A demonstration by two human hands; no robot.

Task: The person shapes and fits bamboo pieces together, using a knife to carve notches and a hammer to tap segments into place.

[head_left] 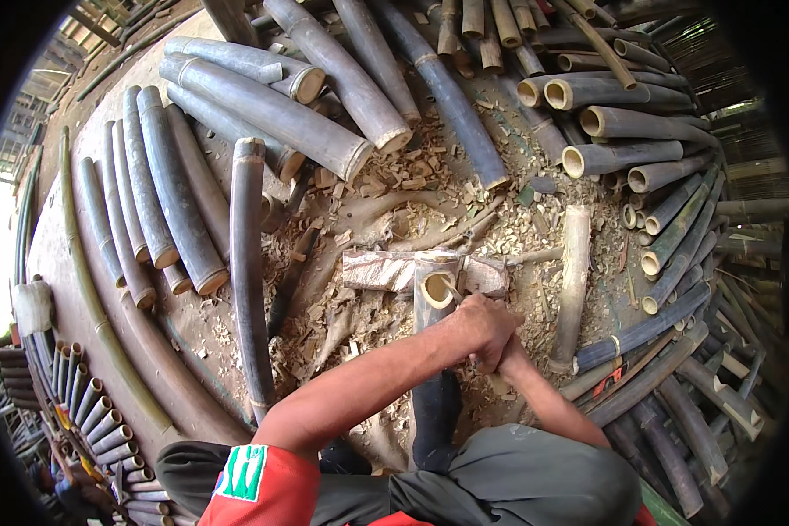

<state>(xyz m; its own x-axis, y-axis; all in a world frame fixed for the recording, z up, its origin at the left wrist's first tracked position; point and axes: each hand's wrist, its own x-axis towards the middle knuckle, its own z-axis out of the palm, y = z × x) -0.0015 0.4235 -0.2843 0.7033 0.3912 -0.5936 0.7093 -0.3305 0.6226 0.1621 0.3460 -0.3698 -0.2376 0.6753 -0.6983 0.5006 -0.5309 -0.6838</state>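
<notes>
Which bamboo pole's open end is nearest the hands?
The grey pole seen against the pale, rough-cut wood block, its hollow end just ahead of the left hand; the other visible open ends sit farther off.

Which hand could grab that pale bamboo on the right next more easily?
Probably the right hand: its forearm comes from the side where the pale bamboo lies. The left hand reaches in from the left.

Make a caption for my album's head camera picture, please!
Left hand and right hand grip a tool at a hollow bamboo pole among scattered wood chips.
</notes>
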